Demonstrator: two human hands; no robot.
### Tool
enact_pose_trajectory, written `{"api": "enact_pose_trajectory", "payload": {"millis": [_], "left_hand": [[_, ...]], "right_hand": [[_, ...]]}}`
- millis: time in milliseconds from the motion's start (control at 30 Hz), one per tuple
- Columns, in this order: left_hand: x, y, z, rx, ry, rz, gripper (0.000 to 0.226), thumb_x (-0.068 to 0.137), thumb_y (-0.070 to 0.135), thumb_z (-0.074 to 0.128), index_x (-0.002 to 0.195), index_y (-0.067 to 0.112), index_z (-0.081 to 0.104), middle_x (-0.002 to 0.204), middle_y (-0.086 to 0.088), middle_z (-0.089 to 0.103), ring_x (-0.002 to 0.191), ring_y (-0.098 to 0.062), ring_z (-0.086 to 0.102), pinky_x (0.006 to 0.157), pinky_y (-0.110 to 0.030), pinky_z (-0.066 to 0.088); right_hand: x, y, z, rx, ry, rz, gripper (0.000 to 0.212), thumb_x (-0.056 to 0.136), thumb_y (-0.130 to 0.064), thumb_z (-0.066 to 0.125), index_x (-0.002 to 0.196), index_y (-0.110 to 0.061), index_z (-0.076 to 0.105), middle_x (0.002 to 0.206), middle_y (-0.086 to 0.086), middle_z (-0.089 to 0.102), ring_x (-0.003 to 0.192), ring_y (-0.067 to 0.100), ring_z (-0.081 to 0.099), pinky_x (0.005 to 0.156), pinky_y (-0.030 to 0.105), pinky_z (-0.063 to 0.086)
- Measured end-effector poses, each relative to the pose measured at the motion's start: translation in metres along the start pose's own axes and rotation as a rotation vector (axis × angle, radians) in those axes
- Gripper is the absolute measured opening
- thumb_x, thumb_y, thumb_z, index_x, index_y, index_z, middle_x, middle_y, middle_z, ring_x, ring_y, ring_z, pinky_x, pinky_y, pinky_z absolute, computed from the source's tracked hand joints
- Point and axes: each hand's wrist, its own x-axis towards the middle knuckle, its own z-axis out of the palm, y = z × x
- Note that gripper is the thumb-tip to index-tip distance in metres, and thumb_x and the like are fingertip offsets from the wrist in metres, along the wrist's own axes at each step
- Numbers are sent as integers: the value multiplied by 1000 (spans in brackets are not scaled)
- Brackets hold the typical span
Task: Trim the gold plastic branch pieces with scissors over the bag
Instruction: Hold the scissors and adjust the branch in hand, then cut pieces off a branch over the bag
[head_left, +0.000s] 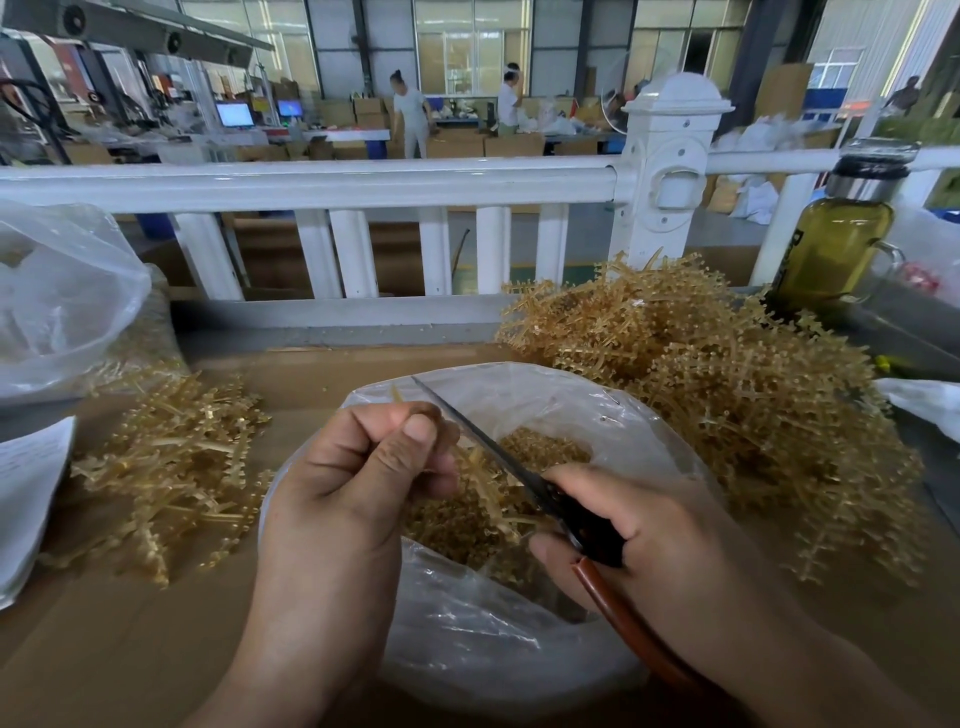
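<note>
Thin gold plastic branch piece (480, 470) is pinched in the left hand (363, 467), over the open clear plastic bag (519, 649) on the brown counter (130, 649). The right hand (649, 530) grips the black-handled scissors (467, 428), blade seemingly touching the piece. A large heap of gold branches (727, 374) lies right of the bag.

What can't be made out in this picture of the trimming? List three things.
1. Head view: the branch piece, mostly hidden inside the left hand.
2. Head view: handles of the scissors, covered by the right hand.
3. Head view: label on the bottle, too blurred to read.
</note>
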Motion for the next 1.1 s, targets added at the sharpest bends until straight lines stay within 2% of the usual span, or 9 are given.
{"api": "enact_pose_trajectory", "payload": {"millis": [167, 367, 567, 700, 833, 933, 1000, 1033, 1100], "left_hand": [[9, 6, -6, -269, -83, -177, 12, 86, 20, 56, 78, 17, 63, 83, -6, 68, 87, -22, 70, 76, -36, 56], [13, 11, -5, -523, -147, -346, 20, 90, 17, 47, 78, 13, 62, 79, -6, 65, 88, -28, 72, 80, -44, 61], [5, 14, 0, -624, -317, -452, 10, 83, 15, 60, 78, 8, 64, 81, -9, 63, 81, -26, 70, 72, -41, 63], [19, 24, -20, -558, -119, -214, 22, 99, 12, 45, 85, 8, 61, 82, -7, 64, 86, -23, 70, 79, -39, 60], [45, 33, -53, -470, 242, 38, 15, 105, 7, 43, 97, 9, 55, 89, -4, 66, 97, -20, 69, 94, -34, 55], [56, 29, -81, -50, 445, 82, 17, 104, 1, 44, 96, 13, 51, 84, 3, 56, 84, 0, 65, 91, -16, 50], [60, 21, -98, 179, 542, -2, 9, 101, 12, 55, 107, 8, 59, 94, -4, 63, 91, -12, 66, 92, -13, 48], [60, 17, -102, 324, 567, -54, 34, 94, 26, 64, 121, 5, 62, 109, -11, 68, 96, -18, 65, 95, -18, 49], [62, 12, -109, 407, 577, -197, 77, 71, 55, 70, 139, 23, 56, 131, -6, 65, 113, -24, 65, 100, -47, 51]], "right_hand": [[0, -1, -5, 340, 130, 142, 27, 79, -57, 73, 102, -42, 67, 66, -15, 67, 50, 2, 62, 45, 12, 44], [7, -6, -9, 867, 199, 304, 44, 67, -56, 76, 105, -35, 70, 61, 6, 60, 42, 25, 51, 41, 34, 46], [10, -9, -10, 984, 121, 320, 66, 50, -74, 84, 100, -31, 72, 64, 8, 63, 45, 30, 58, 43, 39, 48], [10, -8, -9, 966, 162, 330, 74, 45, -77, 83, 103, -33, 72, 64, 11, 63, 43, 30, 58, 41, 37, 48], [12, -7, -4, 939, 170, 316, 75, 48, -78, 81, 106, -32, 71, 65, 12, 63, 44, 30, 58, 41, 36, 48], [12, -5, -1, 927, 173, 318, 75, 48, -78, 81, 107, -33, 70, 65, 11, 64, 44, 29, 58, 41, 37, 48], [13, -4, -1, 926, 191, 303, 70, 51, -77, 81, 104, -32, 71, 64, 10, 63, 44, 30, 57, 42, 37, 48], [14, -4, -2, 924, 207, 290, 66, 54, -74, 81, 103, -31, 71, 64, 9, 62, 44, 30, 56, 42, 36, 47], [16, -1, -3, 925, 256, 277, 51, 63, -62, 84, 99, -29, 71, 64, 7, 61, 45, 28, 55, 41, 35, 47]]}}
